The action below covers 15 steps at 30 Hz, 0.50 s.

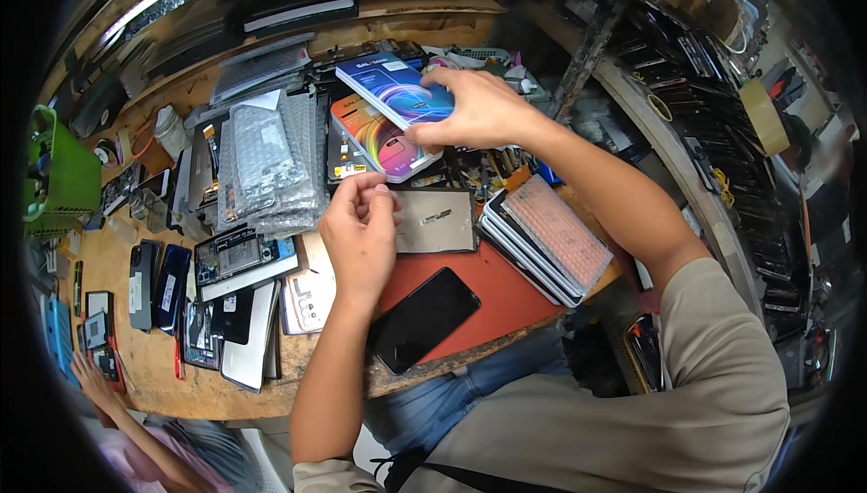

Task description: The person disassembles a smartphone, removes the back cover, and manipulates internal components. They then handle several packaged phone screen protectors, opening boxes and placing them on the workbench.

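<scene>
My right hand (488, 109) reaches across to the back of the bench, with its thumb and fingers closed on the right side of a flat blue box (384, 82) with a coloured swirl. Partly under that box lies a similar orange and pink box (379, 132). Over the left edge of a grey flat panel (452, 233) hovers my left hand (359, 236), its fingers curled in; anything inside them is hidden. Nearer to me, a black smartphone (424, 320) rests dark side up on the red mat (515, 299).
Bubble-wrapped packets (266, 159) are piled at left of the boxes. A stack of flat panels topped with pink bubble wrap (560, 236) stands on the right. Several phones and opened parts cover the left bench. Another person's hand (95, 385) rests at the bench's far left edge.
</scene>
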Available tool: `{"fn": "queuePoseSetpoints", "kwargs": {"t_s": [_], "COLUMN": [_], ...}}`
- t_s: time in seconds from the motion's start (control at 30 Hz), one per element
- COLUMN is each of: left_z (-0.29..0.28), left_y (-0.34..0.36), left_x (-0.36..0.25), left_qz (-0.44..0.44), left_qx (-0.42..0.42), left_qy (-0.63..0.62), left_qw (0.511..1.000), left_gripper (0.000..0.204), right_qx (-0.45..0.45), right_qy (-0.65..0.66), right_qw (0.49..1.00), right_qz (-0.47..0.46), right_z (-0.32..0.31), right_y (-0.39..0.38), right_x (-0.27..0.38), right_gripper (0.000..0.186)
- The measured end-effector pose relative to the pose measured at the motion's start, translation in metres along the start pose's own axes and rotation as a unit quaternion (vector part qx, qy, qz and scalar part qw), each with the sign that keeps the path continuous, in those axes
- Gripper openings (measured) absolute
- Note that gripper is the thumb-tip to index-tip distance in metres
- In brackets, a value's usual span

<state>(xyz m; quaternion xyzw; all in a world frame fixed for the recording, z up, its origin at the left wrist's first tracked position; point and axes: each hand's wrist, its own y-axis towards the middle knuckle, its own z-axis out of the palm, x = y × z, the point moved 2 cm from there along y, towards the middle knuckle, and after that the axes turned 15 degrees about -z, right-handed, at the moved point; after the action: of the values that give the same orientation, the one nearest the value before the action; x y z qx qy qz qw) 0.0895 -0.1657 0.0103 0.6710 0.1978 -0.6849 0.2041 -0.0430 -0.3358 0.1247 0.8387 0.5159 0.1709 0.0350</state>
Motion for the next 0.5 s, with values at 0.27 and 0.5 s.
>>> {"fn": "queuePoseSetpoints", "kwargs": {"t_s": [0.27, 0.5], "left_z": [0.006, 0.006], "left_y": [0.003, 0.011], "left_x": [0.023, 0.035], "left_qz": [-0.041, -0.021], "left_qx": [-0.006, -0.032], "left_qy": [0.007, 0.066], "left_qw": [0.999, 0.997], "left_gripper": [0.053, 0.058], "right_qx": [0.048, -0.001], "right_qy": [-0.111, -0.264], "right_qw": [0.986, 0.909], "right_qz": [-0.117, -0.323], "right_z": [0.04, 0.053], "right_y": [-0.016, -0.017], "right_x": [0.033, 0.021], "right_gripper": [0.098, 0.057]}}
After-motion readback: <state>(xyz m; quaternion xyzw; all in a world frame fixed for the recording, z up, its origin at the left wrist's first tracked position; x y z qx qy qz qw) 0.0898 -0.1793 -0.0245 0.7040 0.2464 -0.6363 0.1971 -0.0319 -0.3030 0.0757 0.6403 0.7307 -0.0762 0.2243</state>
